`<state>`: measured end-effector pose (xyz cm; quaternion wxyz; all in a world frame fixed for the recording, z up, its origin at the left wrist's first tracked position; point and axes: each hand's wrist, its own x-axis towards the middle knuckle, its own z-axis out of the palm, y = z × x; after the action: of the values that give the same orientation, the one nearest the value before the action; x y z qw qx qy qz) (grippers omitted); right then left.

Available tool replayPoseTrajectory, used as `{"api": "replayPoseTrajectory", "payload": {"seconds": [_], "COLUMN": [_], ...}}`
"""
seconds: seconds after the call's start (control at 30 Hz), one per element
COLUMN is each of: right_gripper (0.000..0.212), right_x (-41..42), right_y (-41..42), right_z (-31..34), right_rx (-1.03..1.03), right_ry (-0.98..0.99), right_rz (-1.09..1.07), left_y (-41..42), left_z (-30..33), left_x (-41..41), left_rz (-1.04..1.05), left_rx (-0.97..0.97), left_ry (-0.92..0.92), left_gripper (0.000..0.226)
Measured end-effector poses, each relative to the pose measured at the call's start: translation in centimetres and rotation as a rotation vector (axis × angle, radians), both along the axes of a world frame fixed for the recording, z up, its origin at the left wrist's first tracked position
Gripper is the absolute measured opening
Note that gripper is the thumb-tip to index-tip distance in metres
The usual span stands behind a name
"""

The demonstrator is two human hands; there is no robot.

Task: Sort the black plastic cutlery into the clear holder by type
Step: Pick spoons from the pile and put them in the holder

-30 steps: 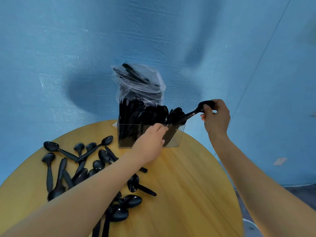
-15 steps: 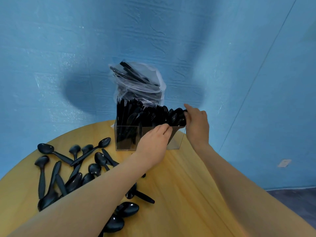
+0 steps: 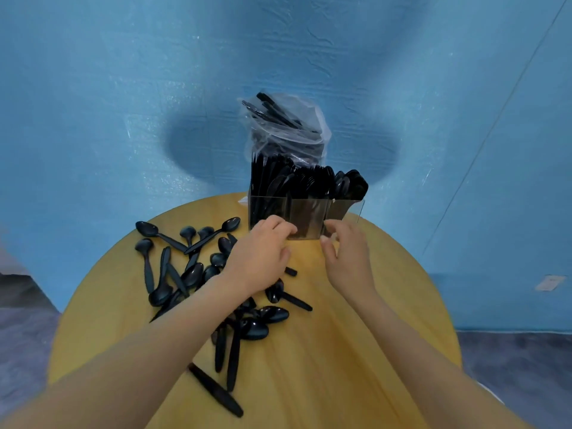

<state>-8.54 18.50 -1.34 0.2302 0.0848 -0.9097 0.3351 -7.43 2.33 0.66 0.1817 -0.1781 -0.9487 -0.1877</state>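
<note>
Both hands at the clear holder (image 3: 305, 216): left hand (image 3: 258, 258) curled against its front, right hand (image 3: 346, 252) loose, fingertips touching it.

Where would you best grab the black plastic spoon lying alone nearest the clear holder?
Pinch the black plastic spoon by its thin handle, coming from above on the right. The handle lies flat on the round wooden table, pointing right with bare wood around it; its bowl sits close under the left hand.

Glossy black plastic spoons (image 3: 192, 274) lie on a smooth yellowish wood-grain round table (image 3: 356, 335) by a clear, shiny plastic holder (image 3: 306, 218).
</note>
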Motion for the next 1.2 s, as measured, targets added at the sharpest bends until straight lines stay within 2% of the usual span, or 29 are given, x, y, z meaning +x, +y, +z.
{"api": "replayPoseTrajectory", "payload": {"seconds": [0.3, 0.43, 0.63, 0.73, 0.9, 1.2], "right_gripper": [0.015, 0.021, 0.047, 0.045, 0.032, 0.038], "right_x": [8.7, 10.3, 10.9, 10.8, 10.7, 10.7], "right_y": [-6.0, -6.8, -6.9, -6.8, -6.7, -6.5], "right_z": [-2.1, -3.2, -3.7, -3.8, -3.7, -3.6], "right_rx": [-0.05, -0.02, 0.202, 0.244, 0.175, 0.284], "right_ry": [-0.138, -0.151, -0.23, -0.251, -0.258, -0.303], "right_rz": [0.18, 0.168, 0.088, 0.058, 0.037, -0.08], "left_y": [-7.2, -8.9, -8.6, -8.1, -8.0, -7.9], "left_z": [-2.4, -4.2, -6.2, -6.3, -6.4, -6.3], "left_x": [8.8, 11.9, 13.0, 12.8, 12.7, 12.8], "left_rz": [0.187, 0.207, 0.221, 0.211, 0.201, 0.173], "left_rx": [0.158, 0.223, 0.167, 0.124, 0.103, 0.09], "left_ry": [-0.088, -0.113, -0.087, -0.089, -0.083, -0.08], "left_gripper": [0.024, 0.024, 0.035, 0.039, 0.039, 0.036]}}
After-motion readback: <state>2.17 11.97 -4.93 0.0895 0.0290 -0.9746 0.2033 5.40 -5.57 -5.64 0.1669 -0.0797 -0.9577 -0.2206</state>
